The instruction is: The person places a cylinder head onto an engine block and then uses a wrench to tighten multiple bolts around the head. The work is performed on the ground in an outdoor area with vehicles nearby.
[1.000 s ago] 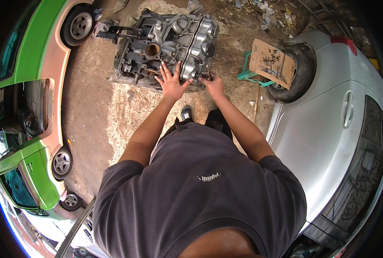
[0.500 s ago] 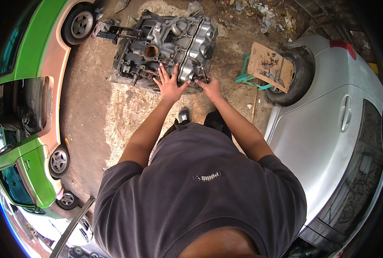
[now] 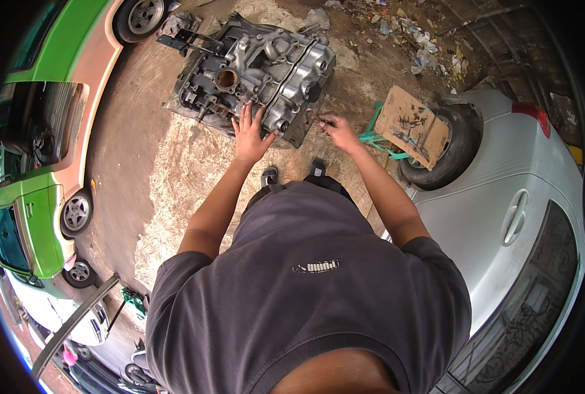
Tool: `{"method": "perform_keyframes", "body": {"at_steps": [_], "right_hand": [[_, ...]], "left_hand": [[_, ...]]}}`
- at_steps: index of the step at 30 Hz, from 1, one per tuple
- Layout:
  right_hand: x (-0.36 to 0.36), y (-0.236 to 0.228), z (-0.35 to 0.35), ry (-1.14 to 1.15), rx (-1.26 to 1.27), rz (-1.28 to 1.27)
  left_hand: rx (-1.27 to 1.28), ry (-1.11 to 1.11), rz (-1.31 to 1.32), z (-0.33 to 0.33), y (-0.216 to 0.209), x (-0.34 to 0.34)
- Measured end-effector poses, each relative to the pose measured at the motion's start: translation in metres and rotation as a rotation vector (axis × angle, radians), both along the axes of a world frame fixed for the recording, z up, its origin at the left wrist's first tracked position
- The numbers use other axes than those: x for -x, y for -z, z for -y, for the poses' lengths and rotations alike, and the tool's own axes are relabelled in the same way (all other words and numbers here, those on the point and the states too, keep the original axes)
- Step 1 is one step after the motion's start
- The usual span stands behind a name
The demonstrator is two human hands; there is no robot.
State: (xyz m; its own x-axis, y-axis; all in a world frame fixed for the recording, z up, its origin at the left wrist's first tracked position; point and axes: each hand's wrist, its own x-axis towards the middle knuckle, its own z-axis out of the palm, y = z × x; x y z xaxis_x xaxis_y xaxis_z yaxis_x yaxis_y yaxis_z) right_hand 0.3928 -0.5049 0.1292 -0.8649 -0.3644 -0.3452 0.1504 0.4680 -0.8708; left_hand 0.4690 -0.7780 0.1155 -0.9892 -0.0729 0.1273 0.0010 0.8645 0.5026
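A grey metal car engine (image 3: 266,56) sits low on the ground in front of me, with a round rusty-brown opening near its middle. My left hand (image 3: 250,136) lies at the engine's near edge, fingers spread and touching it beside the ribbed silver cover (image 3: 297,85). Just off the engine's near right corner, my right hand (image 3: 338,132) is closed on a thin dark metal tool (image 3: 313,116), whose tip points toward the engine. Its exact kind is too small to make out.
To the right, a brown board (image 3: 397,118) bearing several small parts and tools rests by a loose-looking tyre (image 3: 460,154) and green stool (image 3: 375,134). A silver car (image 3: 483,210) stands beyond. A green van (image 3: 36,171) lines the left. Litter (image 3: 424,49) lies at the far right.
My right hand has drawn back to the right, away from the engine's near corner, with the thin tool. My left hand stays spread at the engine's edge. The view has shifted slightly.
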Motion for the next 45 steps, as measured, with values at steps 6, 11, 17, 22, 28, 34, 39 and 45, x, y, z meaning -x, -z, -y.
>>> {"method": "perform_keyframes", "body": {"at_steps": [6,11,17,22,28,34,39,45], "right_hand": [[0.027,-0.011,-0.011,-0.093,-0.050,0.043],[0.050,-0.019,-0.020,-0.224,-0.065,0.045],[0.062,-0.032,-0.028,-0.213,0.263,0.016],[0.074,-0.046,-0.035,-0.178,0.362,0.064],[0.086,-0.054,-0.053,-0.172,0.261,0.087],[0.086,-0.049,-0.056,-0.094,0.348,0.182],[0.077,-0.048,-0.038,-0.024,0.519,0.202],[0.075,-0.022,-0.037,0.096,0.530,0.351]], "left_hand": [[-0.077,-0.087,-0.046,-0.018,-0.010,-0.003],[-0.168,-0.188,-0.253,-0.037,-0.036,-0.001],[-0.300,-0.067,-0.048,-0.058,-0.083,0.031],[-0.366,0.165,0.303,-0.062,-0.097,0.062],[-0.557,0.110,0.461,-0.060,-0.085,0.075],[-0.638,0.072,0.394,-0.059,-0.067,0.074],[-0.929,-0.125,0.280,-0.056,-0.062,0.068],[-1.454,-0.404,-0.072,-0.018,-0.064,0.026]]}}
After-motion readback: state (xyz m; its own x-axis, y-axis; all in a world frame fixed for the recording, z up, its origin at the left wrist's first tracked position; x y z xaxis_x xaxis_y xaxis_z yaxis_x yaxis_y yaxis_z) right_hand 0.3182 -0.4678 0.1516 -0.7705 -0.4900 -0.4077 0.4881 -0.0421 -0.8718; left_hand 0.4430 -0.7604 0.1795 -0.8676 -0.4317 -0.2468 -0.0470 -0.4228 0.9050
